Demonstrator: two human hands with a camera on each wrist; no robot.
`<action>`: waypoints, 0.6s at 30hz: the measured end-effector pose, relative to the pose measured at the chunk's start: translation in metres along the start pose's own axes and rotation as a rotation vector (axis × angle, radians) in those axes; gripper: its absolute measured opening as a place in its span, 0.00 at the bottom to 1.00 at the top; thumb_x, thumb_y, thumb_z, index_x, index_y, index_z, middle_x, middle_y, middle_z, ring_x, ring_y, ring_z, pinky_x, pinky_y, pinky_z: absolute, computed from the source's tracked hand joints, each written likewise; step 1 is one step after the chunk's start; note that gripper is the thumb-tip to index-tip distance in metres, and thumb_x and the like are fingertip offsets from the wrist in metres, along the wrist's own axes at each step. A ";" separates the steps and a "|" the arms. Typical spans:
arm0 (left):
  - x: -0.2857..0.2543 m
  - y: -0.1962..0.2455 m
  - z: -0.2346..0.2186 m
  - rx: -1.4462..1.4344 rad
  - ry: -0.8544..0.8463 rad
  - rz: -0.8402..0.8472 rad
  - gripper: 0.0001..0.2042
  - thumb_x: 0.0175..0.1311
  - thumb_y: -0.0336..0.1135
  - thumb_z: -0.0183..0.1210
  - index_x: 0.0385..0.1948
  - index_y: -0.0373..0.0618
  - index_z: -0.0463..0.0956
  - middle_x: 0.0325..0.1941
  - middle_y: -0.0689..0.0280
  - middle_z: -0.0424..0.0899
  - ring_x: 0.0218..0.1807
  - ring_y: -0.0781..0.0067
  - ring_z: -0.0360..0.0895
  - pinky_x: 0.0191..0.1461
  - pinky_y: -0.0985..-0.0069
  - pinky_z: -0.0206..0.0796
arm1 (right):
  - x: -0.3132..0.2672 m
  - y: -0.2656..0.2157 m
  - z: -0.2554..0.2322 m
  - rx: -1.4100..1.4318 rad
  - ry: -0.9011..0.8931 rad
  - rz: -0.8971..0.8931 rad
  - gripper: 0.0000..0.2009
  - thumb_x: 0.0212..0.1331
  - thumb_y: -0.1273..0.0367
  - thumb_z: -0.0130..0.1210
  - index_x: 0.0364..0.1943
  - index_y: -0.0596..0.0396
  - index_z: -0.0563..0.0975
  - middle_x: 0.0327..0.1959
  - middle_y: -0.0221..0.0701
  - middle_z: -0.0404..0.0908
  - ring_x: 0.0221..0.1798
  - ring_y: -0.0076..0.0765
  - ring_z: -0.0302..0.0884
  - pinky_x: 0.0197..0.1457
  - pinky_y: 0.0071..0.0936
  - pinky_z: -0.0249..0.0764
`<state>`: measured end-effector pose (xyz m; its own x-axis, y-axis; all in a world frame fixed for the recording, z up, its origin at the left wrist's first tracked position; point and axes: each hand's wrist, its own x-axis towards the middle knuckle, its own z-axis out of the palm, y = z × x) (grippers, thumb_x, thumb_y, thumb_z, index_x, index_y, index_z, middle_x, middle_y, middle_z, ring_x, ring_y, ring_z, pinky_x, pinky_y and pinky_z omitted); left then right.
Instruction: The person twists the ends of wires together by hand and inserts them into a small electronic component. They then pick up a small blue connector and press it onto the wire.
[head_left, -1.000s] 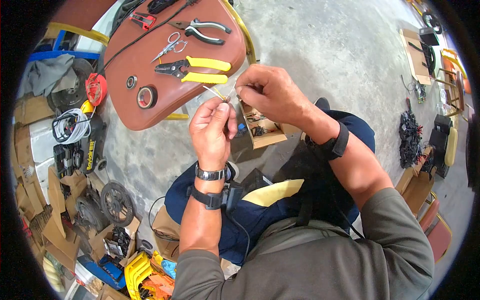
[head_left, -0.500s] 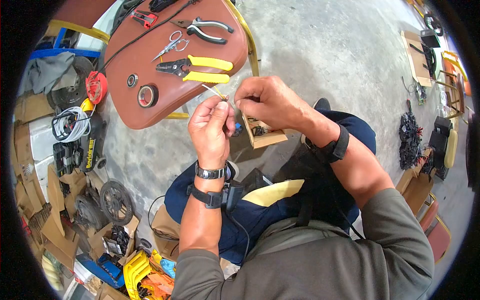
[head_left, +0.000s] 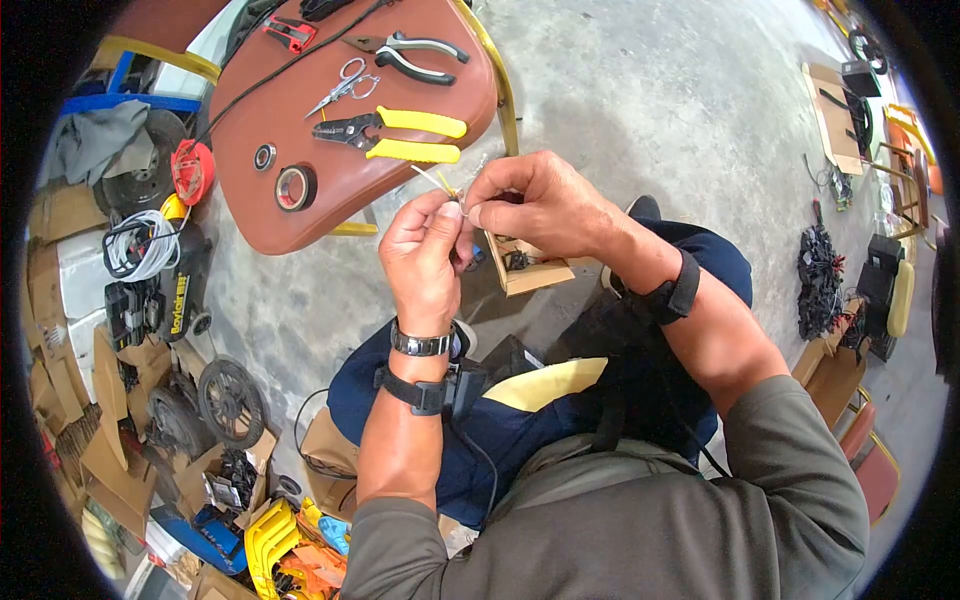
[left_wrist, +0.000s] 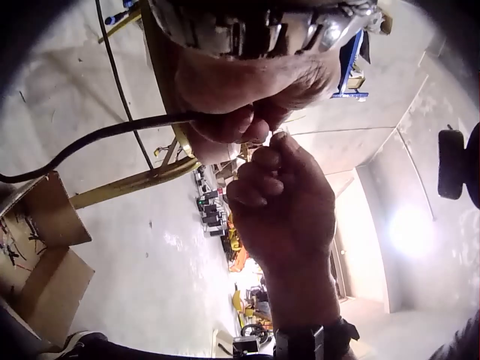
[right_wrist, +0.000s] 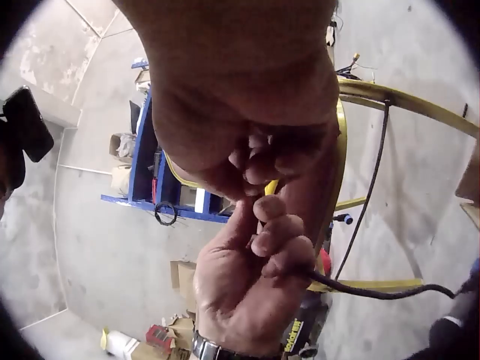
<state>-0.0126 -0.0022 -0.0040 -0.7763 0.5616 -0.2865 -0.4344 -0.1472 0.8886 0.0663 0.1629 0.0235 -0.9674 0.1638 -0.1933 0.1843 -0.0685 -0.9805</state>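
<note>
My left hand [head_left: 424, 250] grips a black cable [left_wrist: 101, 137] near its end, thumb against the curled fingers. A white wire [head_left: 426, 177] and a yellow wire [head_left: 443, 181] poke out above the thumb. Beside them, my right hand [head_left: 545, 207] pinches with thumb and forefinger right at the left fingertips. What it pinches is mostly hidden by the fingers. In the right wrist view the cable [right_wrist: 375, 293] trails out of the left fist. Yellow-handled wire strippers [head_left: 415, 122] lie just beyond the hands on a brown chair seat [head_left: 245, 215].
Also on the seat are pliers [head_left: 430, 75], folding scissors [head_left: 345, 85], a tape roll [head_left: 295, 187], a smaller ring [head_left: 264, 157] and a red cutter [head_left: 291, 34]. An open cardboard box [head_left: 540, 279] stands on the floor below the hands. Wheels [head_left: 230, 403] and cartons crowd the left.
My right hand has come down and then in toward the left fingertips. The pale strand that stretched between the hands a second ago no longer shows. My left hand keeps its grip almost unmoved.
</note>
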 end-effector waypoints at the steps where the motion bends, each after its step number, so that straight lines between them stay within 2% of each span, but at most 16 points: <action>1: 0.001 0.001 -0.001 -0.018 -0.017 -0.003 0.07 0.70 0.31 0.59 0.44 0.40 0.79 0.28 0.66 0.80 0.20 0.81 0.69 0.20 0.85 0.58 | 0.001 0.002 -0.002 -0.077 0.019 -0.005 0.06 0.62 0.73 0.59 0.37 0.62 0.82 0.30 0.25 0.82 0.36 0.17 0.76 0.41 0.22 0.74; 2: 0.002 0.003 -0.002 -0.035 -0.034 -0.005 0.07 0.70 0.31 0.59 0.44 0.40 0.79 0.28 0.66 0.80 0.20 0.81 0.69 0.20 0.85 0.58 | 0.003 0.004 -0.004 -0.153 0.038 -0.010 0.06 0.62 0.73 0.59 0.37 0.62 0.82 0.30 0.25 0.82 0.36 0.17 0.76 0.41 0.22 0.74; 6: -0.001 0.001 0.001 -0.044 -0.143 0.003 0.07 0.70 0.30 0.59 0.45 0.40 0.80 0.28 0.65 0.80 0.20 0.81 0.69 0.20 0.85 0.57 | 0.008 0.011 -0.008 -0.126 0.178 0.022 0.06 0.63 0.72 0.59 0.38 0.61 0.82 0.30 0.24 0.81 0.36 0.16 0.75 0.40 0.20 0.73; 8: 0.000 0.004 0.001 -0.030 -0.120 -0.013 0.07 0.70 0.31 0.59 0.45 0.40 0.79 0.28 0.64 0.80 0.20 0.81 0.69 0.20 0.85 0.57 | 0.009 0.010 -0.010 -0.112 0.229 -0.003 0.06 0.63 0.72 0.59 0.38 0.61 0.82 0.30 0.24 0.81 0.36 0.15 0.74 0.40 0.20 0.73; 12: 0.000 0.006 0.000 -0.053 -0.053 -0.004 0.08 0.70 0.31 0.59 0.45 0.39 0.79 0.28 0.64 0.80 0.20 0.81 0.69 0.20 0.85 0.58 | 0.009 0.012 -0.007 -0.047 0.119 0.057 0.06 0.64 0.71 0.59 0.38 0.61 0.82 0.31 0.22 0.81 0.37 0.15 0.74 0.42 0.20 0.73; 15: 0.003 0.006 -0.003 -0.055 -0.028 -0.001 0.08 0.68 0.29 0.61 0.45 0.39 0.79 0.28 0.64 0.83 0.20 0.83 0.71 0.19 0.86 0.58 | 0.004 0.011 0.000 0.103 -0.007 0.024 0.07 0.61 0.71 0.58 0.36 0.61 0.83 0.28 0.25 0.82 0.34 0.16 0.73 0.39 0.23 0.73; 18: 0.001 0.005 -0.002 -0.040 -0.038 -0.001 0.07 0.68 0.29 0.61 0.45 0.38 0.79 0.28 0.64 0.83 0.20 0.83 0.71 0.19 0.86 0.57 | 0.003 0.007 -0.003 0.153 -0.057 0.055 0.07 0.61 0.71 0.58 0.36 0.61 0.83 0.29 0.25 0.82 0.34 0.16 0.74 0.38 0.23 0.73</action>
<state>-0.0158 -0.0039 -0.0004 -0.7583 0.5918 -0.2732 -0.4540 -0.1787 0.8729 0.0648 0.1656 0.0157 -0.9657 0.1002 -0.2397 0.2127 -0.2252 -0.9508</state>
